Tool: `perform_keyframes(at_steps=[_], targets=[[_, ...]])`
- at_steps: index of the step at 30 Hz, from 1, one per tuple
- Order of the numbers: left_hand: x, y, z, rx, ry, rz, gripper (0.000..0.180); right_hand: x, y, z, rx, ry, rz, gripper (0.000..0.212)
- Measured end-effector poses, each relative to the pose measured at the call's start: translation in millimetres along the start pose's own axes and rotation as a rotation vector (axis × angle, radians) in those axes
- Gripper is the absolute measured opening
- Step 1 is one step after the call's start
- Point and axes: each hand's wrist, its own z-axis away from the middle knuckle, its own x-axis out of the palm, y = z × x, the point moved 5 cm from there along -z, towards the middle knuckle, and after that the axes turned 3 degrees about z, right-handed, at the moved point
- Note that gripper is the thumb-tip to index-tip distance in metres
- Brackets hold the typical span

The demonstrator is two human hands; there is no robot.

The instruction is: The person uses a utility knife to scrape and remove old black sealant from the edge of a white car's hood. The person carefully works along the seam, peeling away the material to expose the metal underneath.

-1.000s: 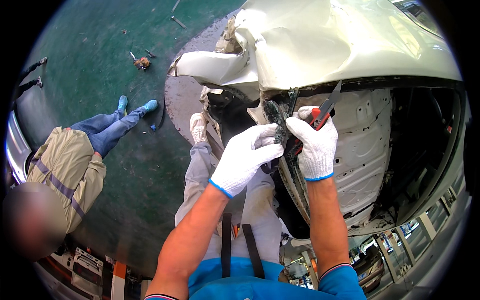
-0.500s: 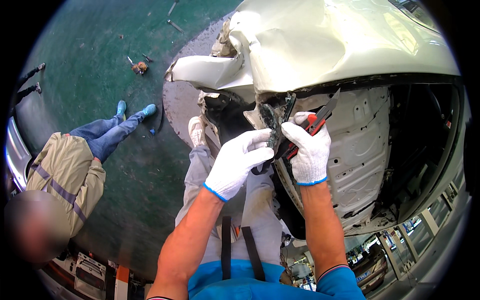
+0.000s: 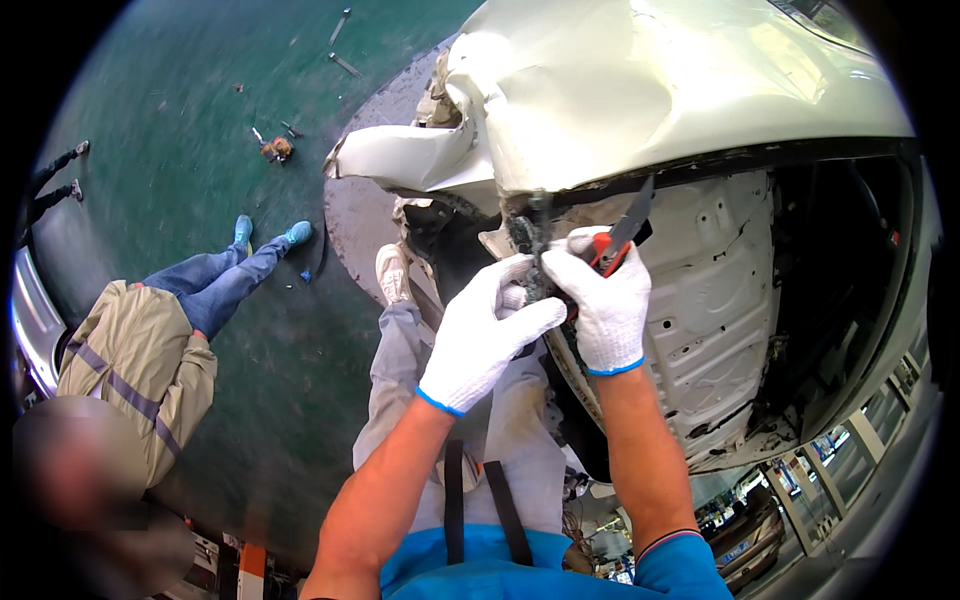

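My left hand (image 3: 485, 340), in a white knit glove with a blue cuff, is closed on a dark, ragged strip (image 3: 533, 235) at the torn edge of a damaged car. The strip looks like a rubber seal, but its exact kind is unclear. My gloved right hand (image 3: 605, 312) grips a utility knife (image 3: 629, 222) with a red and black handle. Its dark blade points up and away, toward the body panel. The right thumb and fingers also meet the strip beside the left fingertips. Part of the knife handle is hidden by the right glove.
A crumpled white body panel (image 3: 590, 110) spans the far side. To the right lies an exposed white inner panel (image 3: 700, 300) beside a dark opening. A person in a tan jacket (image 3: 140, 365) stands at left. Loose metal pieces (image 3: 276, 149) lie on the green floor (image 3: 270, 420).
My right hand has shifted slightly left and tilted, so less of the knife handle shows. The left hand has turned a little, its thumb now nearer the right hand. The strip is blurred by motion.
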Motion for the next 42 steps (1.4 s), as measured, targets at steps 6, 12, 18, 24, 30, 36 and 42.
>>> perform_keyframes(at_steps=[6, 12, 18, 24, 30, 36, 42], targets=[[-0.6, -3.9, -5.9, 0.127, 0.091, -0.146, 0.054, -24.7, -20.0, 7.5, -0.091, -0.042, 0.109, 0.027], [-1.1, -2.5, -6.0, 0.053, 0.061, -0.017, 0.049, -109.9, -51.9, -9.4, -0.139, 0.189, 0.157, 0.029], [3.0, 2.1, -10.1, 0.066, 0.051, -0.138, 0.043, -139.2, -40.1, -42.8, -0.116, 0.2, 0.123, 0.029], [0.3, -4.3, -16.7, 0.003, 0.076, -0.167, 0.031, -144.1, -22.9, -45.0, -0.29, 0.203, 0.203, 0.025], [-8.2, -21.2, -25.0, -0.049, 0.121, -0.013, 0.027, -142.9, -26.4, -48.4, -0.28, 0.173, 0.216, 0.024], [-6.4, -6.2, -24.3, -0.104, 0.023, -0.106, 0.03, -143.9, -26.3, -52.4, -0.252, 0.144, 0.166, 0.023], [-1.3, 6.1, -20.1, -0.181, -0.1, 0.118, 0.035, -142.3, -32.4, -53.2, -0.204, 0.151, 0.18, 0.025]])
